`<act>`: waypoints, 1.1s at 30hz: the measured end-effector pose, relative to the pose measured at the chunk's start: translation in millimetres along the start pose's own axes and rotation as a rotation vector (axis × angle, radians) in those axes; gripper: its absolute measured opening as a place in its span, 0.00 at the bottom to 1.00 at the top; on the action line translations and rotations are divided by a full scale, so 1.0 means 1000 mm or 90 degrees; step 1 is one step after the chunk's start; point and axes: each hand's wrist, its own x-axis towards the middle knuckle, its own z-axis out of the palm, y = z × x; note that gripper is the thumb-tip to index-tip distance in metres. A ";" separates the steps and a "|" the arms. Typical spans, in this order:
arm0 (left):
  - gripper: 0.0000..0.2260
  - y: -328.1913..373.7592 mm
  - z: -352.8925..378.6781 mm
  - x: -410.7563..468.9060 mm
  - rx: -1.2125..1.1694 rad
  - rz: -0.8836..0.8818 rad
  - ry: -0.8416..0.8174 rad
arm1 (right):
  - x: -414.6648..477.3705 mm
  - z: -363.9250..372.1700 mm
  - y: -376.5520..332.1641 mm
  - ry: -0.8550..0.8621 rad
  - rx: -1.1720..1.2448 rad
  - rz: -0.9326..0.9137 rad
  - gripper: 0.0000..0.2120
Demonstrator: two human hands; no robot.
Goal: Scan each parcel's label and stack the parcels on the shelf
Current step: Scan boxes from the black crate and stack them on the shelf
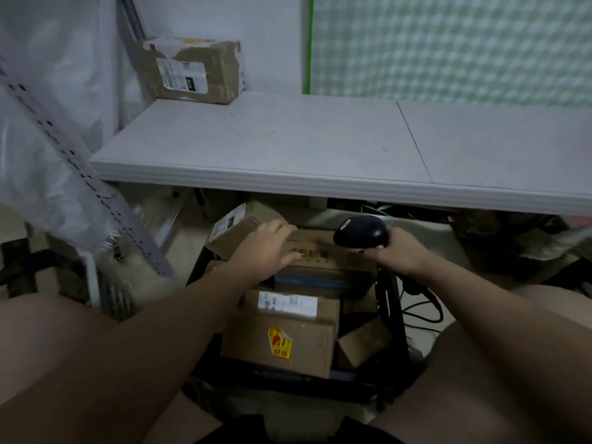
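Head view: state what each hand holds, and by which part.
Right hand grips the black scanner by its handle, under the head. Left hand holds nothing; it rests open on a cardboard parcel.

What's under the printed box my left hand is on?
A dark blue item shows just beneath the printed box, above a labelled carton. The left hand and box hide the rest.
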 end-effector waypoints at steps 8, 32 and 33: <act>0.45 -0.002 0.054 0.022 0.157 -0.065 -0.183 | 0.014 0.008 0.015 0.002 0.106 0.041 0.05; 0.33 0.034 -0.105 0.003 0.209 0.293 0.391 | -0.012 -0.095 -0.059 0.304 0.429 -0.151 0.08; 0.34 0.033 -0.106 0.008 0.222 0.291 0.410 | -0.008 -0.101 -0.061 0.312 0.429 -0.165 0.09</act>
